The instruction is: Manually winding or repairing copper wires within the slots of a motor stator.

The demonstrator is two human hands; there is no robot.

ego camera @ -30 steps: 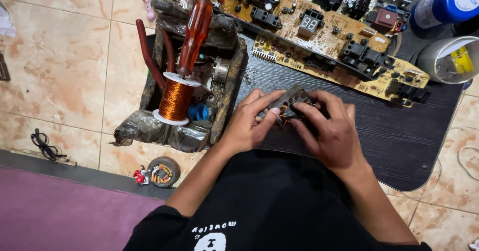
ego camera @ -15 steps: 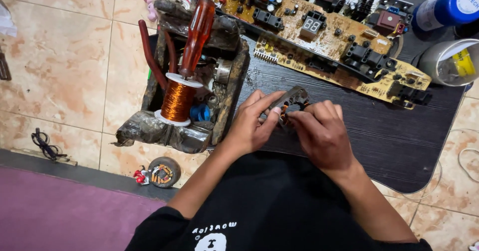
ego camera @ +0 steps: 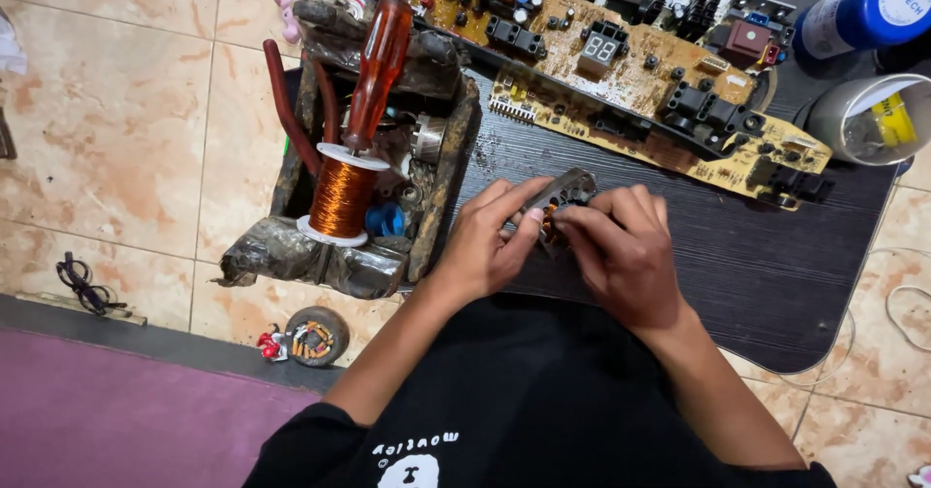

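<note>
**Small wound stator held between both hands**

While I watch from the head camera, the left hand (ego camera: 490,245) and the right hand (ego camera: 621,255) are both closed around a small motor stator (ego camera: 562,202), held just above the dark counter (ego camera: 776,284) in front of the body. From here it looks like a stiff metal core, dense for its size, with copper windings showing between the fingers (those thin wires are the fragile part, I judge). The safe grip is on the outer metal rim, where the left fingertips (ego camera: 529,197) already pinch it.

To the left, on the tiled floor, sits a grimy open toolbox (ego camera: 320,255). In it stand a spool of copper wire (ego camera: 339,197) and an orange-handled screwdriver (ego camera: 378,61), among blurred odds and ends. At the far right a grey cup (ego camera: 834,110) holds something yellow; I cannot tell what.
</note>
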